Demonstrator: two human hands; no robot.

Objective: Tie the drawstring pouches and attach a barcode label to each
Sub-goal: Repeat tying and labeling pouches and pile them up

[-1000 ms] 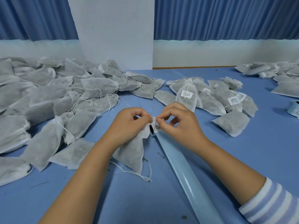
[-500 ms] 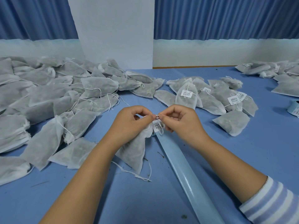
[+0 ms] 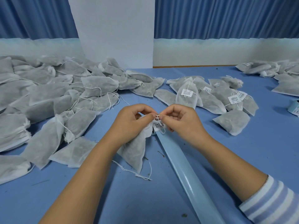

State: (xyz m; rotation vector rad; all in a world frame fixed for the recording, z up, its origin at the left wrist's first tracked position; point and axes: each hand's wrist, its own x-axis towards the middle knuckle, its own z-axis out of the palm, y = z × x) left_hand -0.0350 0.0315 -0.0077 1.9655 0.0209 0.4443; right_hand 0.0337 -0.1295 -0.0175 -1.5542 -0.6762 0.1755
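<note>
**Q:** Fingers, quick?
**A:** Both sets pinch. My left fingertips (image 3: 150, 116) and right fingertips (image 3: 163, 117) are closed narrow on the white string (image 3: 157, 116), nearly touching, with a small loop between them. The other fingers are curled in.

**Q:** Hands?
**A:** My left hand (image 3: 132, 123) also bunches the pouch neck. My right hand (image 3: 181, 125) holds string only.

**Q:** Where's the pouch?
**A:** The pouch (image 3: 135, 151) hangs from my left hand, its low corner down on the blue table (image 3: 267, 151), just left of the pale blue strip (image 3: 186, 172). The barcode label (image 3: 159, 126) dangles under the loop, between my hands.

**Q:** Step?
**A:** Knotting the label on, I think. The loop looks slack, not cinched yet.

**Q:** What goes wrong?
**A:** The string is thin. An uneven pull could slip it out of one pinch, the loop opens and the label slides off. Pull too hard and the string or the soft neck may give. A loose thread (image 3: 137, 172) by the pouch's corner could snag.

**Q:** Around?
**A:** A pile of unlabelled pouches (image 3: 48, 97) at left, labelled pouches (image 3: 187, 96) beyond my right hand, and a label roll (image 3: 294, 108) at the far right edge.
</note>
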